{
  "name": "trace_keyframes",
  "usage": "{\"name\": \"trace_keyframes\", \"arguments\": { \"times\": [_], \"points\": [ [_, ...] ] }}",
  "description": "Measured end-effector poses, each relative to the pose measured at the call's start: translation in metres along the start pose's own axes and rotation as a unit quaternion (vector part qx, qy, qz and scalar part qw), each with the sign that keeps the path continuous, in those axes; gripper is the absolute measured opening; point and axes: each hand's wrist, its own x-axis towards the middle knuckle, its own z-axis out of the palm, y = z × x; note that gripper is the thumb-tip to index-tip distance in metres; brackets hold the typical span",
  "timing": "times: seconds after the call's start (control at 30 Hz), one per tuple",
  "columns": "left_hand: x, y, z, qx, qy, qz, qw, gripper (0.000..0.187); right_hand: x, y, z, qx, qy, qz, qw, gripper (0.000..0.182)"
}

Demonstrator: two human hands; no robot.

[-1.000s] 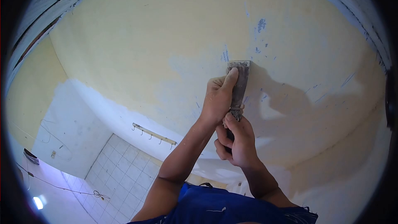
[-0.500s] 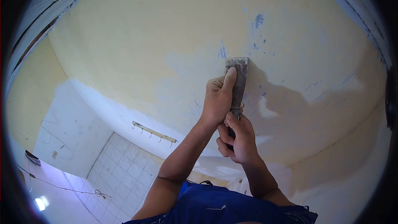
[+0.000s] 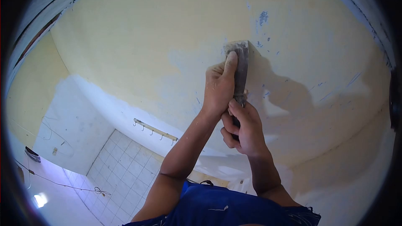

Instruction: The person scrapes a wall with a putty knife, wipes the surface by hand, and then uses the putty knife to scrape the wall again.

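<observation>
A dusty scraper stands with its broad end against the yellow painted wall. Around its blade wraps my left hand, the thumb laid flat along the metal and the fingers tucked behind. Lower down, my right hand is closed around the dark handle, which is mostly hidden by the fingers. White dust coats the left thumb and knuckles. Just above and right of the blade, blue-grey scraped marks show through the paint.
A rail with hooks is fixed to the wall at lower left. Beyond it are white tiles, a loose cable and a bright lamp. The ceiling edge runs along the upper left.
Both hands and the scraper have moved up the wall together. The blade now covers the blue streaks that showed just above it.
</observation>
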Motion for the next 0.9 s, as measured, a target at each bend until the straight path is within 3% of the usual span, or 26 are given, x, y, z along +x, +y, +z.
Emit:
{"name": "trace_keyframes", "arguments": {
  "times": [0.17, 0.27, 0.37, 0.43, 0.47, 0.53, 0.57, 0.6, 0.63, 0.67, 0.7, 0.73, 0.77, 0.83, 0.9],
  "points": [
    [0.002, 0.008, -0.011, 0.011, -0.04, -0.031, 0.999, 0.049, 0.007, 0.008, 0.005, -0.008, 0.002, -0.024, 1.0, 0.029],
    [0.002, -0.014, -0.027, 0.058, -0.067, 0.006, 0.996, 0.042, 0.006, 0.033, -0.007, -0.032, 0.009, -0.052, 0.998, 0.03],
    [-0.01, -0.06, -0.069, 0.014, -0.163, -0.11, 0.98, 0.041, -0.01, 0.069, -0.035, -0.042, -0.011, -0.055, 0.998, 0.033],
    [-0.032, -0.109, -0.109, -0.026, -0.208, -0.166, 0.963, 0.045, -0.026, 0.101, -0.064, -0.088, 0.013, 0.009, 0.996, 0.037],
    [-0.049, -0.124, -0.129, -0.109, -0.257, -0.197, 0.94, 0.049, -0.035, 0.12, -0.082, -0.169, 0.028, 0.043, 0.984, 0.038],
    [-0.076, -0.198, -0.198, -0.178, -0.237, -0.339, 0.893, 0.044, -0.052, 0.167, -0.121, -0.353, 0.05, 0.076, 0.931, 0.04],
    [-0.094, -0.247, -0.245, 0.193, -0.306, -0.258, 0.896, 0.046, -0.064, 0.19, -0.137, -0.453, 0.055, 0.074, 0.887, 0.041],
    [-0.102, -0.272, -0.277, 0.564, -0.324, -0.305, 0.695, 0.049, -0.077, 0.208, -0.146, -0.487, 0.06, 0.113, 0.864, 0.039],
    [-0.148, -0.324, -0.335, 0.701, -0.245, -0.305, 0.597, 0.058, -0.088, 0.225, -0.156, -0.523, 0.067, 0.147, 0.837, 0.037],
    [-0.161, -0.278, -0.324, 0.782, -0.329, -0.316, 0.426, 0.07, -0.097, 0.244, -0.167, -0.535, 0.076, 0.165, 0.825, 0.039],
    [-0.175, -0.293, -0.361, 0.733, -0.361, -0.338, 0.468, 0.072, -0.108, 0.264, -0.178, -0.548, 0.088, 0.184, 0.811, 0.042],
    [-0.178, -0.319, -0.388, 0.658, -0.319, -0.43, 0.529, 0.074, -0.117, 0.284, -0.188, -0.539, 0.103, 0.179, 0.817, 0.044],
    [-0.174, -0.326, -0.387, 0.661, -0.321, -0.426, 0.528, 0.074, -0.12, 0.294, -0.192, -0.538, 0.108, 0.177, 0.817, 0.044],
    [-0.166, -0.325, -0.365, 0.565, -0.331, -0.395, 0.644, 0.074, -0.128, 0.315, -0.191, -0.483, 0.17, 0.169, 0.842, 0.044],
    [-0.158, -0.355, -0.338, 0.469, -0.387, -0.275, 0.745, 0.068, -0.131, 0.34, -0.195, -0.471, 0.179, 0.143, 0.852, 0.043]
  ]
}}
